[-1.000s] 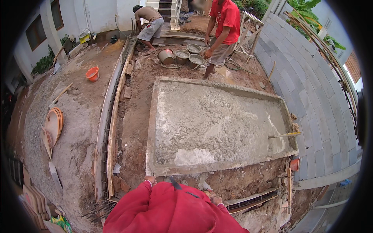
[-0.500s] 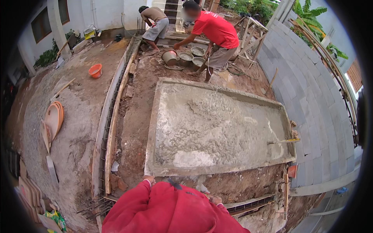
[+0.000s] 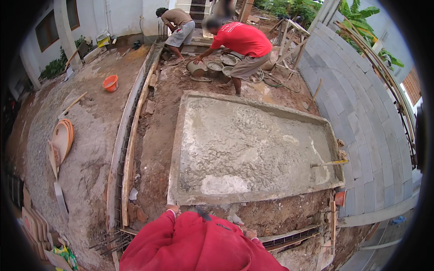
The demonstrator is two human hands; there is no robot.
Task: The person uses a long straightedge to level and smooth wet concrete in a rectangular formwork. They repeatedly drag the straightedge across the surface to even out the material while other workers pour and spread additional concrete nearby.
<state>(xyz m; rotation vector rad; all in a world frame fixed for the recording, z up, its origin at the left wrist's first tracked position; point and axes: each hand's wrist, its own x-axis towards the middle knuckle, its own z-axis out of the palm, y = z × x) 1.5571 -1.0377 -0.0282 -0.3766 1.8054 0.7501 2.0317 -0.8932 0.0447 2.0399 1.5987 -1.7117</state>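
My left hand [image 3: 173,209] is just below the near left corner of a shallow concrete mixing trough [image 3: 175,176]; its fingers look curled, and nothing shows in them. My right hand [image 3: 250,234], by the front of my red sleeve, is mostly turned from view; it looks closed, with no object visible. Wet grey cement mix [image 3: 244,135] spreads lumpy over the trough's floor. A tool's pale handle with a yellow end [image 3: 332,163] leans across the trough's right rim.
Beyond the trough a co-worker in red [image 3: 246,39] bends over several buckets [image 3: 214,66]. Another person [image 3: 177,25] stoops behind. A formwork trench with rebar [image 3: 131,158] runs at left, near an orange bucket [image 3: 110,83] and a shovel [image 3: 60,198]. A grey block wall [image 3: 352,99] stands at right.
The co-worker in red has bent lower and tipped the leftmost bucket over further toward the left. My hands have hardly moved.
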